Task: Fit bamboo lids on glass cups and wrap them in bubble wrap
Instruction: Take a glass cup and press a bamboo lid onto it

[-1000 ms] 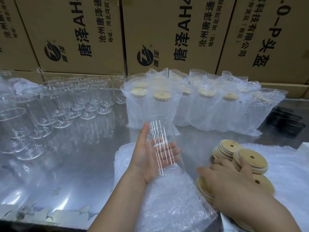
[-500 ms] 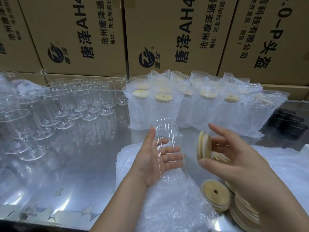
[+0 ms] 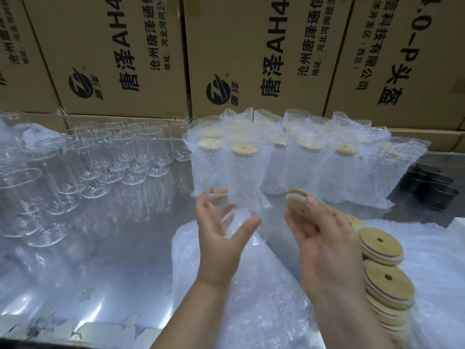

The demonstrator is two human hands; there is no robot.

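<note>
My left hand [image 3: 219, 233] grips a clear glass cup [image 3: 236, 210], held upright above the table, thumb in front and fingers behind the glass. My right hand [image 3: 317, 238] holds a round bamboo lid [image 3: 298, 204] with a small hole, tilted, just right of the cup and apart from it. A pile of bamboo lids [image 3: 385, 273] lies under and right of that hand. A stack of bubble wrap sheets [image 3: 259, 303] lies below both hands.
Several bare glass cups [image 3: 105, 157] stand at the left on the shiny metal table [image 3: 100, 273]. Several wrapped, lidded cups [image 3: 302, 162] stand behind my hands. Black items [image 3: 432, 187] sit at the right. Cardboard boxes [image 3: 251, 54] wall the back.
My right hand took a lid from the pile and raised it beside the cup. My left hand lifted the cup and turned it upright.
</note>
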